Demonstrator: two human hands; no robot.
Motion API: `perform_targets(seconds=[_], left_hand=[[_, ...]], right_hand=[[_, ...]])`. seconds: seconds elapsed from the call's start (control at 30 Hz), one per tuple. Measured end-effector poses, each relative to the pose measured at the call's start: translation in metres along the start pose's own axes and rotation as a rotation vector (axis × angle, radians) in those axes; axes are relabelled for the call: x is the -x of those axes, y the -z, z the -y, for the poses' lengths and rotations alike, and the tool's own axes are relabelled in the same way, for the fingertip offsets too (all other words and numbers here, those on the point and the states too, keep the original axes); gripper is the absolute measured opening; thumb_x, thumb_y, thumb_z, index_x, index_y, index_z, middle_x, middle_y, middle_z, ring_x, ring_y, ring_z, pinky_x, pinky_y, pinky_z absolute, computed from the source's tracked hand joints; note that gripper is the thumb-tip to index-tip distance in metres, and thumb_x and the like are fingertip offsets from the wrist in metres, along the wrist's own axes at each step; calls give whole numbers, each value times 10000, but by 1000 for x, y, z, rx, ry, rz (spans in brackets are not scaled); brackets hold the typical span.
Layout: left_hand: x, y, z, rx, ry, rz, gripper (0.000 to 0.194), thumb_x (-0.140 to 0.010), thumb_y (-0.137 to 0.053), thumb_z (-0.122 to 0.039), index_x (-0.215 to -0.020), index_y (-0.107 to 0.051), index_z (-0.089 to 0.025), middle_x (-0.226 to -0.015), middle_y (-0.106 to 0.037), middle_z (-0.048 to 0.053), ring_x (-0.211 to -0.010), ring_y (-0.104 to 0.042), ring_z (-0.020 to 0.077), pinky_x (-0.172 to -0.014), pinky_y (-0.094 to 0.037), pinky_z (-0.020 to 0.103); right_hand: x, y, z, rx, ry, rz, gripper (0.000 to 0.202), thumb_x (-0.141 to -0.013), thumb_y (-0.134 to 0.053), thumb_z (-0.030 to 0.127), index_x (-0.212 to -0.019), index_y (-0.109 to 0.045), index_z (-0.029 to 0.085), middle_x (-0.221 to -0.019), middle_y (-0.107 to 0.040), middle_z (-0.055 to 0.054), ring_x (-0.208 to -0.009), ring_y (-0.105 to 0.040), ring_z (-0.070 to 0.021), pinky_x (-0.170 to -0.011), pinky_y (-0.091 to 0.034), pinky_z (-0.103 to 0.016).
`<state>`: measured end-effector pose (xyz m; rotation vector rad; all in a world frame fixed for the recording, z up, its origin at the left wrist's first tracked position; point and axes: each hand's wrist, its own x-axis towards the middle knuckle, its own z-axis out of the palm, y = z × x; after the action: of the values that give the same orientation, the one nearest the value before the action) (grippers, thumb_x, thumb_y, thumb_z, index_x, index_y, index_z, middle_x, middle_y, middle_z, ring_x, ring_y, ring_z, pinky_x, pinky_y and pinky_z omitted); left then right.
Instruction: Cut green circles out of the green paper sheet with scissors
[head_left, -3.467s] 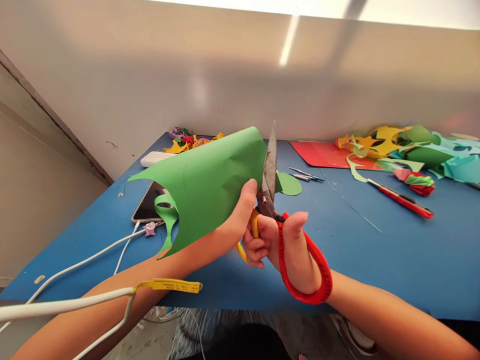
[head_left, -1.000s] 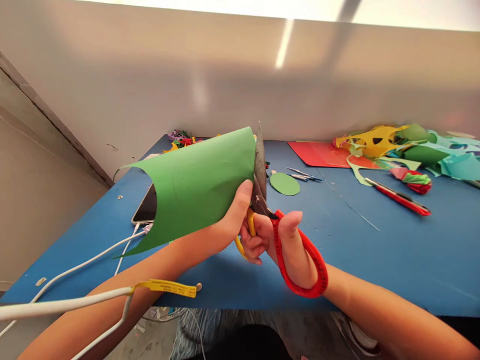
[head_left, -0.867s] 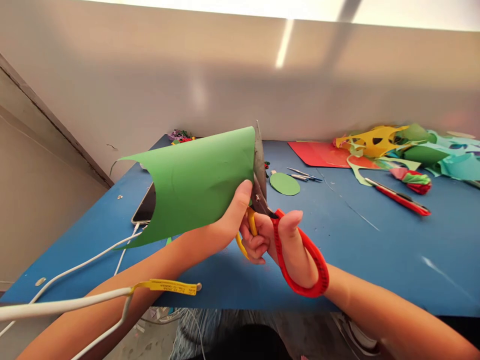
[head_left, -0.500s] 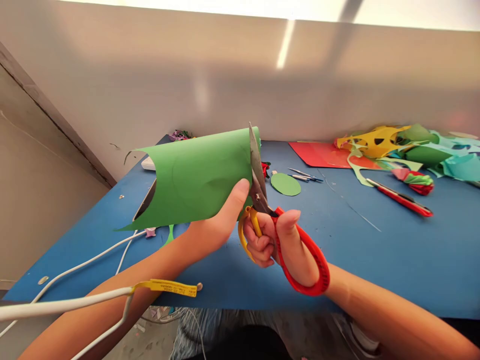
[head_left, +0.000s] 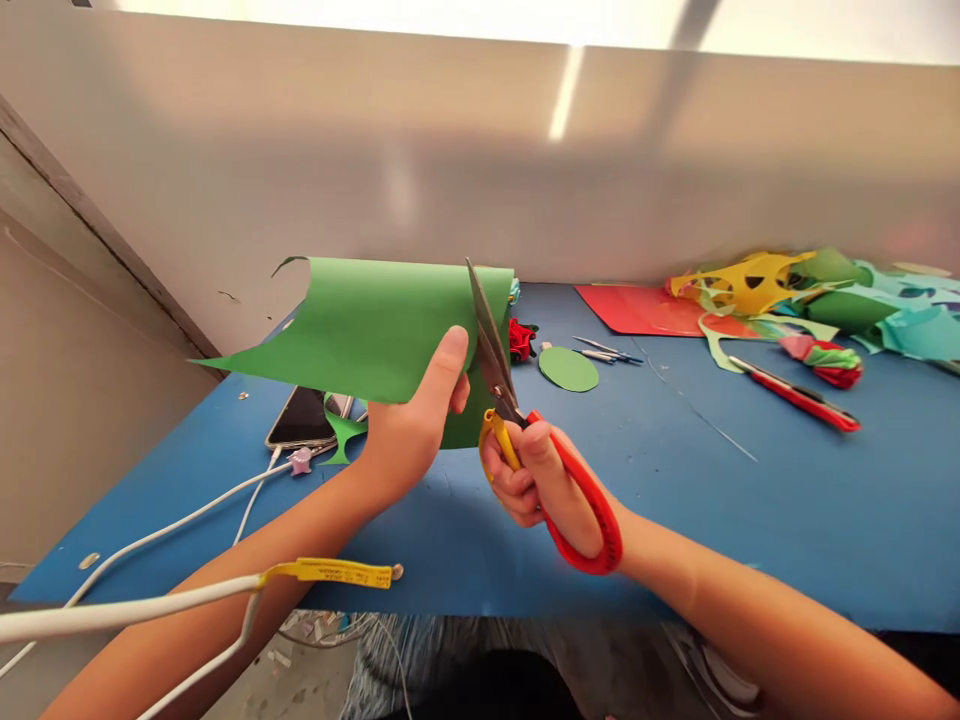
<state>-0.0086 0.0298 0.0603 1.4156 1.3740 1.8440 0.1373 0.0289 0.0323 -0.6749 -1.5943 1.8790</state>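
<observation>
My left hand [head_left: 420, 425] grips a sheet of green paper [head_left: 375, 330] by its lower edge, thumb on the near face. A curved bite is cut out of the sheet's left side, leaving a pointed corner. In my right hand [head_left: 536, 470] are scissors [head_left: 499, 380] with one red and one yellow handle, my thumb through the red loop. Their blades point up and lie at the paper's right part, close together. A green paper oval [head_left: 568, 369] lies on the table behind, beside a red paper flower [head_left: 522, 340].
On the blue table [head_left: 675, 520] lie a phone [head_left: 300, 418], a green scrap [head_left: 343, 430], pens [head_left: 606, 352] and a red cutter [head_left: 795, 393]. Coloured paper scraps [head_left: 757, 285] and a red sheet [head_left: 637, 308] sit at the back right. White cables [head_left: 165, 540] cross the left side.
The green paper has tilted and its left corner has risen, uncovering the phone and green scrap. The scissors and both hands have shifted slightly left.
</observation>
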Motion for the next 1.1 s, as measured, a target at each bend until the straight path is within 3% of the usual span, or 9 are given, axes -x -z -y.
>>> perform_targets(seconds=[0.1, 0.2, 0.27, 0.33, 0.47, 0.6, 0.77, 0.9, 1.1], left_hand=[[-1, -1, 1, 90, 0, 54, 427, -895, -565, -438, -551, -468, -204, -460, -429, -28, -440, -466, 111, -471, -382, 286], [-2, 1, 1, 79, -49, 46, 471, -890, -582, -430, -508, -425, -204, -434, -391, -39, -415, -421, 97, -464, -363, 285], [0, 3, 1, 46, -78, 58, 501, -897, -572, -426, -484, -392, -205, -419, -369, -44, -398, -394, 91, -447, -347, 284], [2, 4, -1, 9, -85, 89, 508, -905, -555, -421, -477, -383, -207, -416, -369, -43, -391, -389, 90, -433, -338, 284], [7, 4, -8, -102, -79, 185, 535, -902, -537, -449, -447, -394, -205, -409, -404, -33, -385, -409, 91, -448, -375, 286], [9, 2, -11, -131, -71, 207, 555, -908, -504, -477, -431, -405, -211, -375, -406, -36, -338, -399, 90, -393, -357, 285], [9, 2, -12, -176, -113, 195, 540, -910, -515, -441, -435, -403, -211, -390, -433, -39, -364, -453, 96, -468, -439, 277], [10, 2, -14, -199, -105, 219, 533, -931, -482, -369, -427, -400, -214, -392, -434, -39, -369, -454, 96, -494, -459, 277], [9, 2, -13, -161, -114, 263, 497, -919, -482, -303, -434, -412, -222, -393, -417, -42, -396, -453, 107, -574, -478, 293]], right_hand=[[-1, 0, -2, 42, 8, 52, 786, -680, -302, 927, -755, -489, 167, -608, -381, 41, -431, -339, -68, -394, -325, -228], [-1, 3, 0, 97, 114, 149, 821, -710, -296, 906, -907, -555, 152, -872, -531, -80, -734, -564, -186, -610, -524, -331], [0, 6, 2, 127, 196, 205, 806, -766, -284, 864, -1050, -567, 164, -1063, -534, -121, -994, -535, -238, -822, -526, -378], [0, 9, 3, 149, 233, 240, 833, -790, -225, 850, -1123, -570, 169, -1146, -527, -135, -1077, -498, -254, -885, -499, -391], [-1, 10, 3, 131, 241, 236, 884, -793, -120, 847, -1101, -582, 159, -1100, -544, -145, -997, -525, -253, -751, -505, -366], [-1, 8, 4, 133, 254, 228, 885, -788, -86, 848, -1022, -574, 148, -974, -534, -118, -860, -526, -225, -695, -472, -357], [-1, 7, 5, 129, 218, 192, 867, -759, -36, 857, -969, -509, 161, -787, -411, -24, -655, -398, -155, -664, -428, -350], [-1, 6, 2, 55, 159, 176, 860, -707, -14, 883, -922, -459, 180, -759, -301, 14, -617, -300, -131, -596, -385, -311], [-3, 5, 1, 38, 145, 143, 848, -675, -37, 913, -860, -439, 189, -710, -262, 40, -573, -259, -110, -535, -323, -272]])
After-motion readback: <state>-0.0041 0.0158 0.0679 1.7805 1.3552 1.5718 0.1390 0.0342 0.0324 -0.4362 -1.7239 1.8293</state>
